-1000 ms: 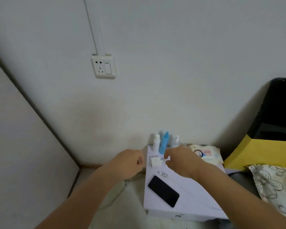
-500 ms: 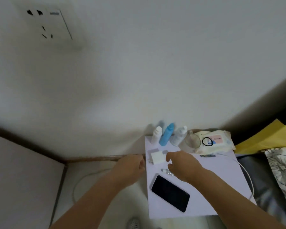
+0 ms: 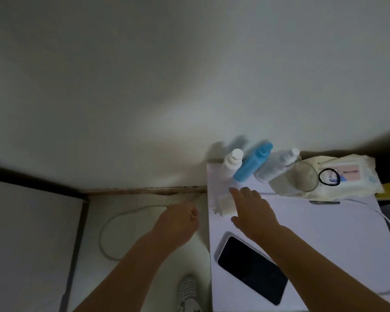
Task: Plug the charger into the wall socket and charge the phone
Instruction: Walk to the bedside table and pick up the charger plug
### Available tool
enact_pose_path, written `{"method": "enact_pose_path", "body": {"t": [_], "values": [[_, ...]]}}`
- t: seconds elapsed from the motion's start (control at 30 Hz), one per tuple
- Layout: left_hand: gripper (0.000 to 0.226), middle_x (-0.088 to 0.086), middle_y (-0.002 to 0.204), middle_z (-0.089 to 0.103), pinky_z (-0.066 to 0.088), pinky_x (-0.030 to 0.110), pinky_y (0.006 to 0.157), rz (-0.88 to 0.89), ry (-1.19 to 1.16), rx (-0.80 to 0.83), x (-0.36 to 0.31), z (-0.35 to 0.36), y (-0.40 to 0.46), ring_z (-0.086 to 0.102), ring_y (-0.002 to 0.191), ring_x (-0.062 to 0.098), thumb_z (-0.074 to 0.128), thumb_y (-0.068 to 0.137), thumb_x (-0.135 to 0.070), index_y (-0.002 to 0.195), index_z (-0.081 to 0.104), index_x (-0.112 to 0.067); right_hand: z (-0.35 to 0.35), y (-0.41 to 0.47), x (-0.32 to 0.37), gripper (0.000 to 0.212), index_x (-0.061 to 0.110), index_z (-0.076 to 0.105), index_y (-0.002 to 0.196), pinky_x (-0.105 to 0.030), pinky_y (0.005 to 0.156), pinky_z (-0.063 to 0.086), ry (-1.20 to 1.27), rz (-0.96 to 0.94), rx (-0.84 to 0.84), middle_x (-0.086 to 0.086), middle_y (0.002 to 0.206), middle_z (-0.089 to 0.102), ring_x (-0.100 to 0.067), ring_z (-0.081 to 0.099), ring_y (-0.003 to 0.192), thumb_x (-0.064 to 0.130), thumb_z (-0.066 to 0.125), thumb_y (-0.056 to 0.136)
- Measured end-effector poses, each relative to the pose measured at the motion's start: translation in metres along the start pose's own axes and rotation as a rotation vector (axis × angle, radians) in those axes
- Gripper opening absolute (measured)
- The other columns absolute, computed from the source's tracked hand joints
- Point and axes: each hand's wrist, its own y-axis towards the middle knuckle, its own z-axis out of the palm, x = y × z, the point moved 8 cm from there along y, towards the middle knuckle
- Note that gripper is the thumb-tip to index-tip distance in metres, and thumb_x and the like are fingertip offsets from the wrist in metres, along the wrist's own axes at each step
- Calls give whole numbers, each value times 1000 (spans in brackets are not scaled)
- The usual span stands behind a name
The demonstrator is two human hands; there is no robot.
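The white charger [image 3: 223, 204] lies near the left edge of a white table [image 3: 324, 233], its prongs pointing left. My right hand [image 3: 254, 212] covers it, thumb and forefinger on either side of it. A black phone [image 3: 252, 269] lies face up on the table, closer to me than that hand. My left hand [image 3: 178, 224] hovers just off the table's left edge with its fingers curled; a white charging cable [image 3: 113, 221] loops over the floor and runs up to it. The wall socket is out of view.
Three bottles, white [image 3: 231, 163], blue [image 3: 252, 163] and clear [image 3: 277, 165], stand at the table's far edge against the wall. Beside them are a glass [image 3: 302, 179] and a wipes pack [image 3: 351, 176] with a black hair tie on it. A shoe [image 3: 187, 291] is on the floor.
The view has tipped down, so the wall socket has left the frame. My right hand has moved left onto the charger. My left hand stays curled beside the table.
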Motion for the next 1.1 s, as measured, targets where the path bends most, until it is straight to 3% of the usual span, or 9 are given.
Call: {"method": "enact_pose_path", "body": {"t": [0.2,0.4,0.5,0.7,0.87,1.1], "values": [[23,6,110,64,36,21,74,-11,12,18,17,21,14,48,83,11,46,89,-19,108,57,-12,25,27,-7,77,19,21,143,-44,106,35,-124,1,0,-9,139,40,-28,42,126,25,67,81],[25,5,112,63,39,22,78,-41,-14,15,21,22,19,57,95,17,45,89,-19,110,57,-13,28,34,-5,54,14,37,129,-41,100,39,-216,-42,-7,-8,123,52,-27,53,114,19,64,83],[25,5,111,63,39,22,78,-35,-12,-8,20,14,16,53,89,15,46,88,-20,110,57,-14,16,28,-4,51,14,39,126,-38,96,41,-219,-68,-24,-8,119,55,-26,54,110,22,64,82],[19,4,89,60,40,24,73,18,-24,-73,5,-13,-7,50,78,14,46,88,-18,100,59,-12,-32,-4,5,52,15,42,125,-36,88,47,-118,-107,-104,-8,116,58,-26,57,103,31,63,79],[7,-7,74,50,33,18,57,41,-8,-133,-9,-39,-38,48,71,11,48,87,-22,86,54,-20,-83,-43,21,51,18,40,125,-32,89,49,-42,-121,-171,-4,117,58,-21,58,104,37,59,81],[5,-6,76,50,37,25,69,85,39,-220,-40,-90,-92,50,78,16,49,85,-21,83,53,-21,-157,-99,51,55,18,40,125,-29,80,46,84,-146,-232,-2,116,58,-20,57,106,43,59,80]]}}
